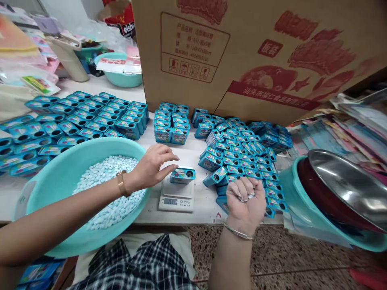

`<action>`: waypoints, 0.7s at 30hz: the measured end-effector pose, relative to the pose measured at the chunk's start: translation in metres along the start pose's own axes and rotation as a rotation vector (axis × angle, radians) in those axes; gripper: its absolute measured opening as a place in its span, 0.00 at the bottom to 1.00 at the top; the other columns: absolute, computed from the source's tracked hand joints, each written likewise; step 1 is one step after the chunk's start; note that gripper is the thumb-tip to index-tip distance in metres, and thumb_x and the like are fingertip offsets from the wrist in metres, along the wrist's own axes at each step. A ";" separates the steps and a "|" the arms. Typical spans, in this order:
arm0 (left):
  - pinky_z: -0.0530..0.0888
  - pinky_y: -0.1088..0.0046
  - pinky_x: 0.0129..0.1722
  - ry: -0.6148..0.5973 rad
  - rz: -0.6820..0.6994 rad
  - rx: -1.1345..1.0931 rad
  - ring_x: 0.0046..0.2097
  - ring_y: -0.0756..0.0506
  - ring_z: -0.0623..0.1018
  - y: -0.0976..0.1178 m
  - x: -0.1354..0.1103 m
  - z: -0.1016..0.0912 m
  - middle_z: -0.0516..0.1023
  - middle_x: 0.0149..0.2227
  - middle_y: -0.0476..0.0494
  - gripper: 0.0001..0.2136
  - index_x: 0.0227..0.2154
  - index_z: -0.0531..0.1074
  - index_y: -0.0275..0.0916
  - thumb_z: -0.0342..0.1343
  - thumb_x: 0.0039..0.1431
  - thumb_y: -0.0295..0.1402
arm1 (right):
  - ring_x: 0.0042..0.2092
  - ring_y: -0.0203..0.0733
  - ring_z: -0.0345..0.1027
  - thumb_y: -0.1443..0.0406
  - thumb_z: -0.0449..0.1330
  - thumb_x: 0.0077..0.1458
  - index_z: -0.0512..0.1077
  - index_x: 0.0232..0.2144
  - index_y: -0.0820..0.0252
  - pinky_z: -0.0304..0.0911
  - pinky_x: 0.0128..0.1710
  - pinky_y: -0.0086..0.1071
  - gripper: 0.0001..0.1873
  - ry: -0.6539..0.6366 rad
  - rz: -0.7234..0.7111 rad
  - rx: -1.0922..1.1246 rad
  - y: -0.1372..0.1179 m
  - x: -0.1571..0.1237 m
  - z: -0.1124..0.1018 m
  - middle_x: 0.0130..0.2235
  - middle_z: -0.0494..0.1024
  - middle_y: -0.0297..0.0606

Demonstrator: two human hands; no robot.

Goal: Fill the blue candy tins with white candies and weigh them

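A small blue tin [183,176] with a dark round opening stands on a white digital scale [176,204]. My left hand [155,166] hovers at the tin's left side, thumb and fingers apart. Its thumb tip is close to the tin's top; whether they touch I cannot tell. Palm up to the right of the scale, my right hand [245,201] is curled around several pale candies [247,197]. Under my left forearm, a large turquoise basin [48,183] holds a heap of the same pale blue candies [105,177].
Rows of blue tins [99,114] stand at the left back, with more tins [172,121] behind the scale and a crowded group [238,149] at right. A large cardboard box [193,92] walls off the back. Stacked bowls [356,185] sit at the far right.
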State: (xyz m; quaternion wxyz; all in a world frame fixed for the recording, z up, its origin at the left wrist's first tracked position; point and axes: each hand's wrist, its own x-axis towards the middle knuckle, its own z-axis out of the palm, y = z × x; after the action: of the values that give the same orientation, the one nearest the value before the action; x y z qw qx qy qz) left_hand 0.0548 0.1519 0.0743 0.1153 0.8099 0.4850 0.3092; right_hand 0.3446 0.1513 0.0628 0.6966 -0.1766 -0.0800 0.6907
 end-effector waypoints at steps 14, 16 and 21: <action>0.51 0.42 0.59 -0.263 -0.025 0.260 0.44 0.42 0.72 0.007 0.009 0.020 0.74 0.34 0.47 0.08 0.32 0.73 0.40 0.50 0.63 0.35 | 0.15 0.28 0.43 0.63 0.44 0.66 0.62 0.25 0.58 0.47 0.17 0.25 0.17 0.067 0.032 0.096 0.005 0.001 0.000 0.18 0.51 0.21; 0.50 0.43 0.59 -0.258 -0.012 0.257 0.44 0.43 0.71 0.011 0.015 0.025 0.74 0.34 0.47 0.09 0.32 0.73 0.40 0.49 0.64 0.35 | 0.15 0.28 0.42 0.63 0.44 0.66 0.62 0.25 0.59 0.48 0.17 0.25 0.17 0.065 0.032 0.100 0.007 0.002 -0.001 0.17 0.51 0.21; 0.49 0.44 0.61 -0.271 0.038 0.221 0.45 0.43 0.71 0.026 0.029 0.043 0.74 0.34 0.46 0.10 0.34 0.73 0.41 0.48 0.65 0.34 | 0.15 0.28 0.43 0.63 0.43 0.66 0.61 0.25 0.59 0.47 0.17 0.25 0.17 0.067 0.056 0.116 0.008 0.002 0.001 0.18 0.51 0.21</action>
State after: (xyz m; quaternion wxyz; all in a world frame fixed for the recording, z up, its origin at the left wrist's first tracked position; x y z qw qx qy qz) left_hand 0.1095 0.1687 0.0646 0.0840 0.8610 0.4806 0.1439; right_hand 0.3366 0.1535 0.0607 0.6883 -0.1612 -0.0112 0.7072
